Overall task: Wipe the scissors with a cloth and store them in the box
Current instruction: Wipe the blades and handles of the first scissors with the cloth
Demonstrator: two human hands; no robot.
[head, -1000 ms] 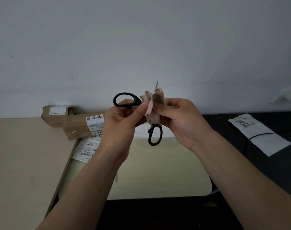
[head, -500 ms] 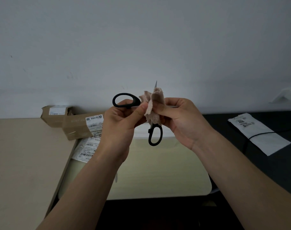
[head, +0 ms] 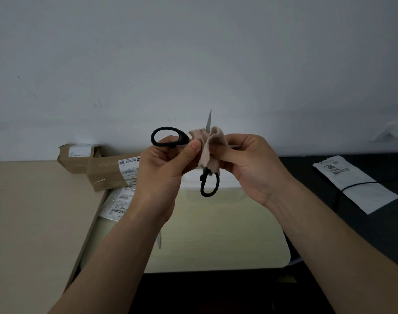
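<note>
scissors are held up in the air between both hands, spread wide open into a cross. One arm runs vertical: blade tip pointing up above the hands, its loop hanging below them. The other arm runs sideways: loop on the left-hand side, blade tip just poking out past the right fingers

left hand grips the sideways loop, thumb pressed up against the cloth. right hand pinches the bunched cloth around the pivot and blade roots, so the right is the hand on the steel and the wipe stroke is its job

pale open box sits directly below the hands, I'd guess that's the storage target. Blades would need closing before going down. Cardboard cartons are on the desk beyond the left hand

vs the earlier frames: practically no change, same grips, same scissor pose, cloth at the same spot. Reads as mid-wipe with little travel
</note>
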